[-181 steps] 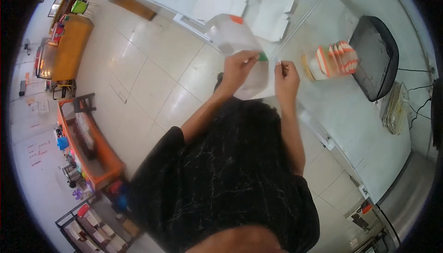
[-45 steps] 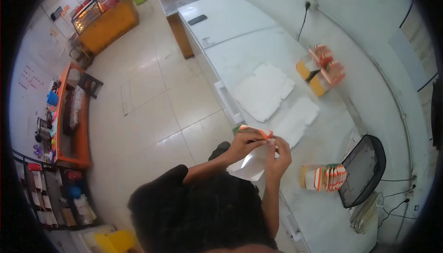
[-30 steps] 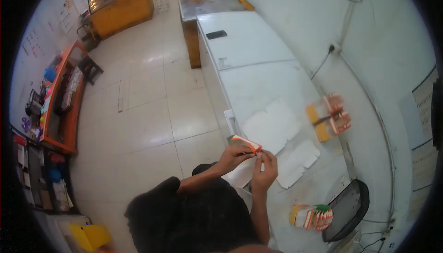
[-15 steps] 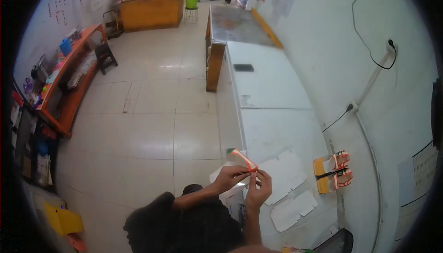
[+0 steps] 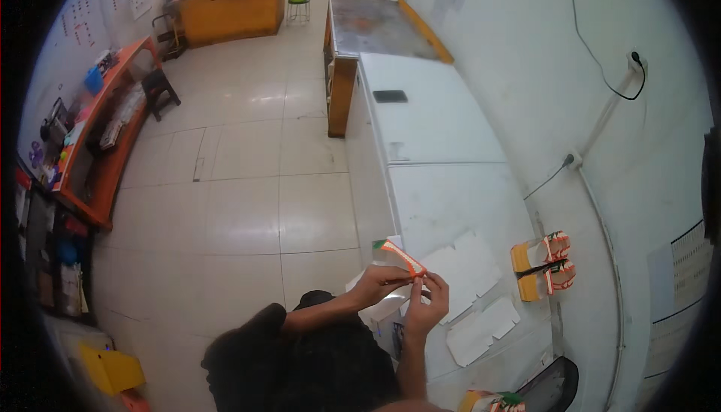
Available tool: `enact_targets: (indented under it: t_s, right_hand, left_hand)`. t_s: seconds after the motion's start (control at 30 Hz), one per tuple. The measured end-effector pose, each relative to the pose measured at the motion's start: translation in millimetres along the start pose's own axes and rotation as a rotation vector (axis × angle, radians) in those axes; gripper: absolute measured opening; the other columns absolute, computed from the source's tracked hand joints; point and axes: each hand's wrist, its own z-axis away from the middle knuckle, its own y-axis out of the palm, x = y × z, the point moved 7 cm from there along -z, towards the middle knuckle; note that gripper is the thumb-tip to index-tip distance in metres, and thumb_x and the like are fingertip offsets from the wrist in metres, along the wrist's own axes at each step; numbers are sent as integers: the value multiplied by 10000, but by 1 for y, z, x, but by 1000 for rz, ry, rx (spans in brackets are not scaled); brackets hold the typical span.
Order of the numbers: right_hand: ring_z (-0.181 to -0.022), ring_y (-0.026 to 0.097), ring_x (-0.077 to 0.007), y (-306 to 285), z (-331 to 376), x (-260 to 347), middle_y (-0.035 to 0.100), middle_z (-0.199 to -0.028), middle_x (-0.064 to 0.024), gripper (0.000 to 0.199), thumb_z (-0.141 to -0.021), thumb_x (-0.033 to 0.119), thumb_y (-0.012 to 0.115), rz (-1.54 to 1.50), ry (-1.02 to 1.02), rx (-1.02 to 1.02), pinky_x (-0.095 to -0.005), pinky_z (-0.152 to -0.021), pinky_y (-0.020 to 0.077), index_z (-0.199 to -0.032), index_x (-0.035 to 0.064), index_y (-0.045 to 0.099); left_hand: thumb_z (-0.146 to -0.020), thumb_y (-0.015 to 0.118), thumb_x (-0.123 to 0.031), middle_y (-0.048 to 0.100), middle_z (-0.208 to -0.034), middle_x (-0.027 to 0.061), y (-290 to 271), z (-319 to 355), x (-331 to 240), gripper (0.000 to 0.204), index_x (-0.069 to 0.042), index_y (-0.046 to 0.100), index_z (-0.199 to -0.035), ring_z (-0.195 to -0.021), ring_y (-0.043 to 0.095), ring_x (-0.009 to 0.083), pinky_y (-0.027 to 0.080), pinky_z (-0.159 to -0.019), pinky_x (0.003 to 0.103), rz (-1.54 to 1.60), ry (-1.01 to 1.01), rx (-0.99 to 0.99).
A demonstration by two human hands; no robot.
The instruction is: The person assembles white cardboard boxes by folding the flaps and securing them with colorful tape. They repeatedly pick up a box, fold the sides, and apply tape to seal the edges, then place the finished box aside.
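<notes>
Both of my hands meet over the near end of the white chest freezer. Between them is a thin orange, white and green printed card piece, tilted up to the left. My left hand pinches its lower end from the left. My right hand grips the same end, thumb and fingertips pressed together. Flat white card sheets lie right beside my hands, with a smaller white card piece nearer me. The fingers partly cover the held card's lower end.
Two bundled stacks of yellow and orange-white cards stand by the wall. Similar cards show at the lower edge beside a dark curved object. A dark phone-like rectangle lies farther up the freezer. Plugged cables run along the wall.
The view has tipped slightly downward, so more cards show at the lower edge. My hands still hold the card piece, moved slightly right in the picture. The distant person stands partly out of view.
</notes>
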Motion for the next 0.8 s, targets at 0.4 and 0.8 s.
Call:
enact_targets:
  t_s: [0.4, 0.8]
  right_hand:
    - [-935, 648, -196, 7, 3, -12, 644, -1047, -143, 72, -840, 3, 703, -165, 132, 133, -279, -673, 566, -906, -25, 713]
    - [-981, 662, -229, 15, 8, -25, 677, -1093, -167, 118, -861, 10, 675, -240, 178, 291, -324, -846, 521, -971, -16, 708]
  left_hand:
    - [-844, 736, -72, 727, -957, 99, -14, 0, 2, 167, 9, 724, -990, -878, 687, 165, 541, -776, 296, 13, 4, 38]
    - [-875, 712, -100, 723, -979, 87, -30, 8, 25, 164, 8, 717, -999, -892, 678, 143, 543, -801, 278, 41, -160, 62]
